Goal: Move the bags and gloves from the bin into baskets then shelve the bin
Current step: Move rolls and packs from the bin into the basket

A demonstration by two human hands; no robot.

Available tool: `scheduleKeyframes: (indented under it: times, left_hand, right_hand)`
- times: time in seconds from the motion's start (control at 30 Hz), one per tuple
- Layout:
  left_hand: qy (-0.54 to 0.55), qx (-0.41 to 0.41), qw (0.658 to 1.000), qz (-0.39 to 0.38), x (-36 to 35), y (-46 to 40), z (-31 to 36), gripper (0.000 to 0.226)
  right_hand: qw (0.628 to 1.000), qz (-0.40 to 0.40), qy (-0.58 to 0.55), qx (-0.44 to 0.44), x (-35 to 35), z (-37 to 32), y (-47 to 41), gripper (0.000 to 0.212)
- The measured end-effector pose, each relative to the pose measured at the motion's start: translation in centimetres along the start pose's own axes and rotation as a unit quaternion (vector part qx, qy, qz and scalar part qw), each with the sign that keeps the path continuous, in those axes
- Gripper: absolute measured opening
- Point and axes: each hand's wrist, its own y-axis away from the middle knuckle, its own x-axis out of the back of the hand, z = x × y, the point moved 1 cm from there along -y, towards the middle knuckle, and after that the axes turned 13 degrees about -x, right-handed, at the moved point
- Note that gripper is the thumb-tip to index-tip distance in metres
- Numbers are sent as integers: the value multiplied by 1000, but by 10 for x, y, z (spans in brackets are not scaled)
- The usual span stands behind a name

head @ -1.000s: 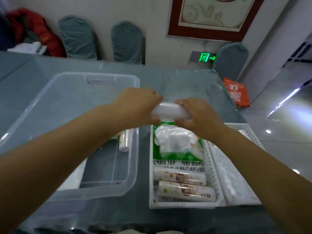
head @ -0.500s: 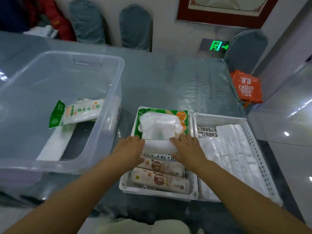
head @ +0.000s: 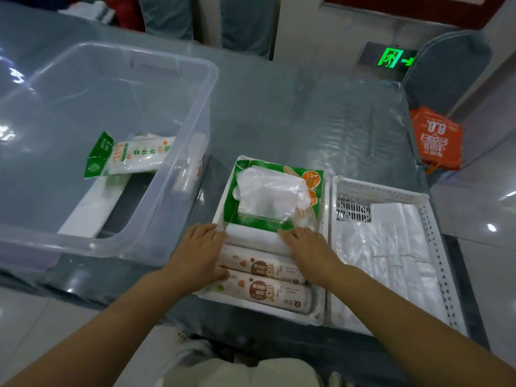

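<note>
A clear plastic bin (head: pixel 156 236) stands at the left with a green-and-white glove pack (head: pixel 131 155), a flat white pack (head: pixel 89 210) and a roll (head: pixel 191 166) inside. The left white basket (head: pixel 265 311) holds a green glove pack (head: pixel 270 196), a plain white roll (head: pixel 254 237) and two printed bag rolls (head: pixel 265 291). My left hand (head: pixel 199 255) and my right hand (head: pixel 310 250) press on the two ends of the white roll, which lies in the basket between the glove pack and the printed rolls.
A second white basket (head: pixel 391 194) at the right holds flat clear plastic bags (head: pixel 388 252). The grey table (head: pixel 307 113) runs on behind. An orange bag (head: pixel 435 138) hangs off the table's right corner, and covered chairs stand beyond.
Both hands carried the white roll from above the bin's edge down into the left basket, where it now lies. The camera tilted down toward the baskets.
</note>
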Motion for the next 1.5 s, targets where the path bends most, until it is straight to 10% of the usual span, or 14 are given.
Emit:
scheduleKeyframes:
  times: [0.6,1.13,1.5]
  left_hand:
    - [48,-51,997,24,-30,-33,44,79]
    - [185,11,979,79,-30,-37,41,78]
    - [13,-29,993,114,20,-114,24,51]
  right_hand:
    - [991,126,24,-47,13,11,28,18]
    - [974,222,-29,-27,2,23,17,18]
    - [965,242,-87,-53,47,25,-51,28]
